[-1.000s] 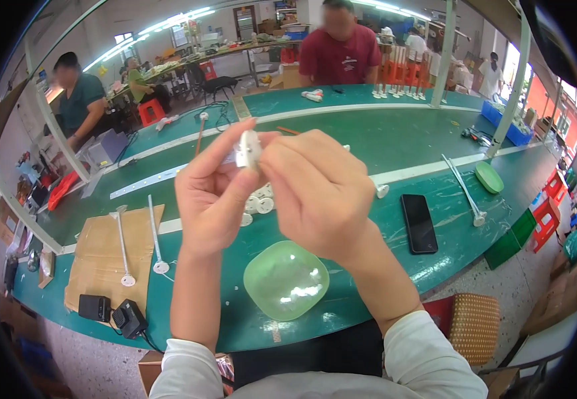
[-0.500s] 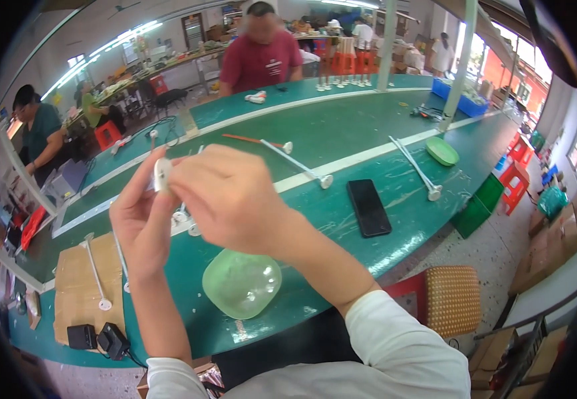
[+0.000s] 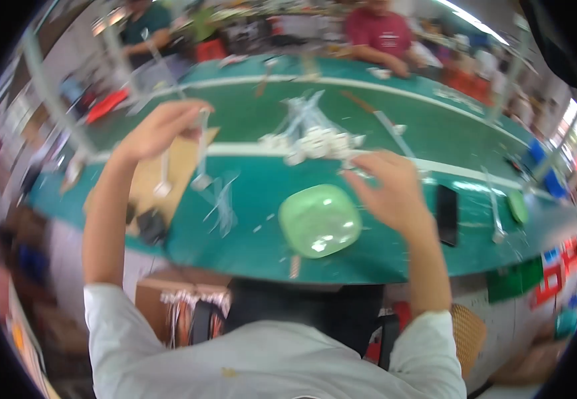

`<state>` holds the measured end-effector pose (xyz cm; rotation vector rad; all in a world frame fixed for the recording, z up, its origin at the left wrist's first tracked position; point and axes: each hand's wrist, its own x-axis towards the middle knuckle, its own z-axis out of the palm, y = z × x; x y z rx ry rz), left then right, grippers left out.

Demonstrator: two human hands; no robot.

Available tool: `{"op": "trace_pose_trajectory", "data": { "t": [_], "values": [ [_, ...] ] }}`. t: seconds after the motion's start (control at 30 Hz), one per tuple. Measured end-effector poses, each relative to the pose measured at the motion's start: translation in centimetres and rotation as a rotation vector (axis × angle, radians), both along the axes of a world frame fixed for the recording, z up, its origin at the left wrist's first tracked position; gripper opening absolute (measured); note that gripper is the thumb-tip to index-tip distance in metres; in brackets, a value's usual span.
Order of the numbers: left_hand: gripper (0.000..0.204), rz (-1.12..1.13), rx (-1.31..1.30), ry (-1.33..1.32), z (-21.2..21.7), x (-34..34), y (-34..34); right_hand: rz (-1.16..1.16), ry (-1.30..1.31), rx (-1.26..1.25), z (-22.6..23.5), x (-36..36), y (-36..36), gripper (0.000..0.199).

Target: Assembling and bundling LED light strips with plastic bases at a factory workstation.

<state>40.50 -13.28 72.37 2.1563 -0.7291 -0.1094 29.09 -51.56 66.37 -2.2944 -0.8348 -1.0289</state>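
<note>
In the head view, the picture is blurred, so small details are hard to read. The left hand [image 3: 162,130] is raised over the left part of the green counter [image 3: 262,246]. Its grip is pinching the top end of a thin white stick [image 3: 202,149], which hangs down from the fingers; the lower end, with a small round foot, is above the edge of a brown cardboard sheet [image 3: 145,176] that lies on the counter. A second white stick [image 3: 164,174] is just beside it, over the cardboard.

The right hand [image 3: 388,189] is in the air over the middle of the counter, with the fingers spread and nothing clearly between them. It is near a heap of small white parts [image 3: 312,139] that lies on a white stripe of the counter, and it partly covers the right end of this heap. Just beside the right hand, toward the person, there is a pale green bowl [image 3: 320,219] close to the counter edge. Some loose clear pieces [image 3: 222,203] lie between the bowl and the cardboard. A black phone [image 3: 446,214] lies flat to the right of the right hand, and a small dark device [image 3: 150,226] is at the near left edge. Other people [image 3: 378,33] sit at the far side of the counter, well apart from both hands.
</note>
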Motion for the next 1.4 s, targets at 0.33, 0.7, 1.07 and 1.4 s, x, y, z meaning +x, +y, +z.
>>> {"op": "trace_pose_trajectory", "data": {
  "t": [0.33,0.7,1.07,1.4],
  "values": [
    [0.034,0.460,0.555,-0.044,-7.4,2.3,17.7,-0.407,0.432,0.524,-14.7,-5.8,-8.7,0.011],
    [0.030,0.276,0.708,-0.245,-12.1,3.8,10.3,-0.409,0.369,0.315,-14.0,-7.2,-8.0,0.010],
    [0.040,0.297,1.108,-0.212,-12.3,3.3,7.2,-0.421,0.394,0.335,-13.5,-7.2,-7.5,0.011],
    [0.022,-0.012,-0.115,-0.589,-7.7,-4.9,-12.2,-0.466,0.371,0.349,-13.1,-7.0,-8.3,0.010]
  ]
}}
